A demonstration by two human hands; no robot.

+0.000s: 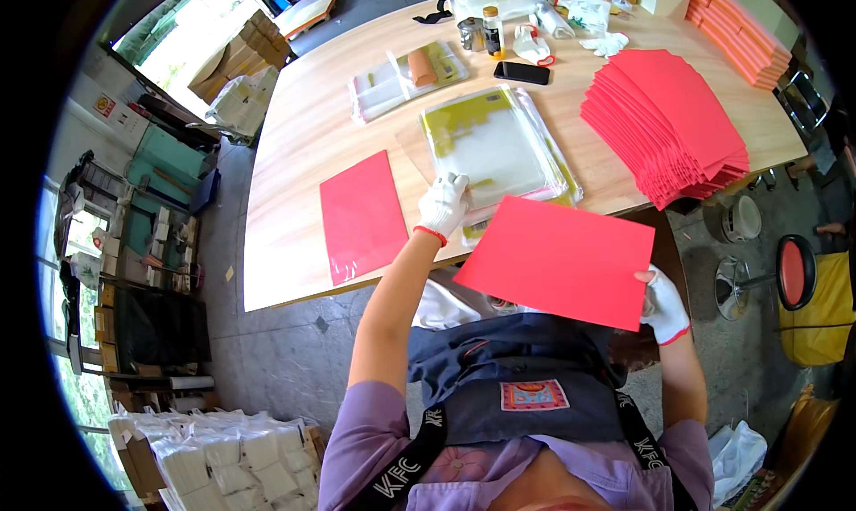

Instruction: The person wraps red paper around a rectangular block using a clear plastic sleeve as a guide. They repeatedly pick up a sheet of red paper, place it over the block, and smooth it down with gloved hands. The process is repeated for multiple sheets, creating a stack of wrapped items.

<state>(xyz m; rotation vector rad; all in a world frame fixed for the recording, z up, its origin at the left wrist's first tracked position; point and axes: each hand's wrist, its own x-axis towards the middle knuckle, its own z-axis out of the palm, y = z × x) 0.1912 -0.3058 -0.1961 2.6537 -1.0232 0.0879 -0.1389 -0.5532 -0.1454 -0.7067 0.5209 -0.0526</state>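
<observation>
Pale wooden worktop (290,172) spreads across the workshop, grey floor (223,243) running down its left side. Now the left hand (444,202), gloved in white, reaches far over the near edge, fingers curled at the left side of a stack of clear bags (504,145); whether it pinches one, I can't tell. Over on the right, elbow bent, the right hand (664,306) grips a red sheet (562,261) by its right edge, thumb on top! That sheet tilts out past the worktop's near edge, its far corner beside the bags.

Look left: another red sheet (364,217) lies flat, shiny plastic at its near end, with bare wood between it and the left edge. Tight on the right, though: fanned red sheets (669,119) crowd up to the near edge.

And the markings? White lettering runs along the black straps (397,477), a colourful patch (534,395) sits on the dark apron (481,368), and the far bottle (493,34) wears a dark label, its print too small to make out.
</observation>
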